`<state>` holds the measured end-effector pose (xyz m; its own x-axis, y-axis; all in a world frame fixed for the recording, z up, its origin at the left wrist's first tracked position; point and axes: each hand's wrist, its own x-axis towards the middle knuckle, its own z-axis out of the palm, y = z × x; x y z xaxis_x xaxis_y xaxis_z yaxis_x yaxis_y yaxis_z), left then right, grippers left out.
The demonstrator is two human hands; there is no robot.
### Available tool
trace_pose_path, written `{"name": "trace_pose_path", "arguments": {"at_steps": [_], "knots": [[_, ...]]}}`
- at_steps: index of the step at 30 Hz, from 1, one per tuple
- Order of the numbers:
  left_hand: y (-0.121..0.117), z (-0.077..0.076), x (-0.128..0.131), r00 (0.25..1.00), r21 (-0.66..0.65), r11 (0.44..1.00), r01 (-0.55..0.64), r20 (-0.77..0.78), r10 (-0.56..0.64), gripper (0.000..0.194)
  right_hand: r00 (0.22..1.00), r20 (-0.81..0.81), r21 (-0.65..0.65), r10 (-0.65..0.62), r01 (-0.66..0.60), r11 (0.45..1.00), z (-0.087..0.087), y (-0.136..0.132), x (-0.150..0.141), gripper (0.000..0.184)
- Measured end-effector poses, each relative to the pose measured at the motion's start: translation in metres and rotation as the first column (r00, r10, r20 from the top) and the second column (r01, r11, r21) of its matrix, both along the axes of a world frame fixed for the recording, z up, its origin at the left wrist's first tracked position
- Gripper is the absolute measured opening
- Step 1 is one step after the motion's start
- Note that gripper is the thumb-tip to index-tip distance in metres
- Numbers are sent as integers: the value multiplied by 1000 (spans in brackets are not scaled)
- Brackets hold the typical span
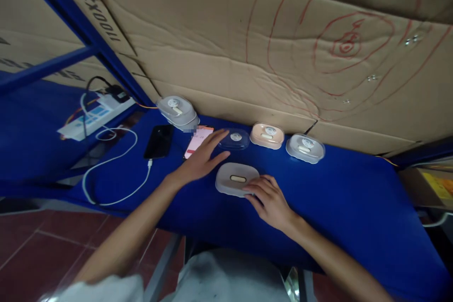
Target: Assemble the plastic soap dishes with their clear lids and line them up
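In the head view, a pale grey oval plastic box with a cream handle-like piece in its middle stands on the blue table. My right hand grips its right edge, thumb at the near side and fingers over the rim. Fingers stretched and thumb apart, my left hand reaches to the left end of a clear plastic lid with a round white sticker. Whether the fingertips touch that lid I cannot tell. Just under the left hand's far side lies a phone with a lit pink screen.
Along the cardboard wall stand a peach lidded box, a grey lidded box and stacked grey boxes. A dark phone, a white cable and a power strip are at left.
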<state>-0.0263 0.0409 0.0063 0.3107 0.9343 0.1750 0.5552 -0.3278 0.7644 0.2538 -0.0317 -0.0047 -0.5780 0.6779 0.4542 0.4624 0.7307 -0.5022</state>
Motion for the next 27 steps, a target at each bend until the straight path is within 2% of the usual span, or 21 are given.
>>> {"name": "trace_pose_path", "arguments": {"at_steps": [1,3,4,5,7,9,10,13,14,15,17,19,21,22,24,27], "knots": [[-25,-3,1,974,-94,994,-63,212,82,67,998,-61,-24,-24,22,999,2,0,-4,20],[-70,-14,11,799,-314,946,-84,545,252,87,984,-171,-81,-53,39,996,6,-1,-12,20],[-89,-20,18,704,-399,915,-55,635,318,99,976,-211,-107,-59,37,994,8,-3,-17,19],[-103,-27,27,622,-467,884,-29,683,382,105,970,-236,-127,-61,31,991,10,-4,-21,19],[-121,-35,42,458,-521,850,-74,740,493,107,971,-234,-147,-47,13,989,13,-6,-26,17],[-127,-37,50,363,-537,838,-94,766,531,107,984,-176,-161,-38,9,987,17,-5,-27,21],[-128,-35,51,346,-535,840,-89,774,529,107,990,-137,-184,-31,5,983,19,-3,-26,30],[-129,-27,47,362,-508,860,-49,793,490,115,995,-80,-342,53,-78,937,26,2,-21,64],[-128,-25,47,362,-498,866,-44,800,478,117,992,-97,-403,81,-114,908,27,4,-20,69],[-128,-22,47,351,-490,870,-47,808,474,119,988,-126,-452,90,-138,881,27,6,-21,69],[-128,-20,51,307,-488,869,-81,817,487,115,981,-190,-506,31,-125,853,24,9,-26,55],[-129,-20,57,258,-500,854,-146,814,521,107,972,-223,-497,-71,-51,866,16,16,-32,41],[-133,-24,58,241,-523,830,-192,795,557,98,966,-218,-414,-139,37,910,6,27,-35,38],[-137,-26,56,259,-535,820,-207,778,573,95,969,-200,-357,-147,68,932,0,34,-36,40],[-147,-31,47,364,-541,809,-231,723,587,87,985,-132,-256,-113,76,964,-10,48,-34,48],[-163,-35,26,638,-466,853,-236,588,498,86,999,45,-178,-5,13,984,-21,63,-29,55]]}}
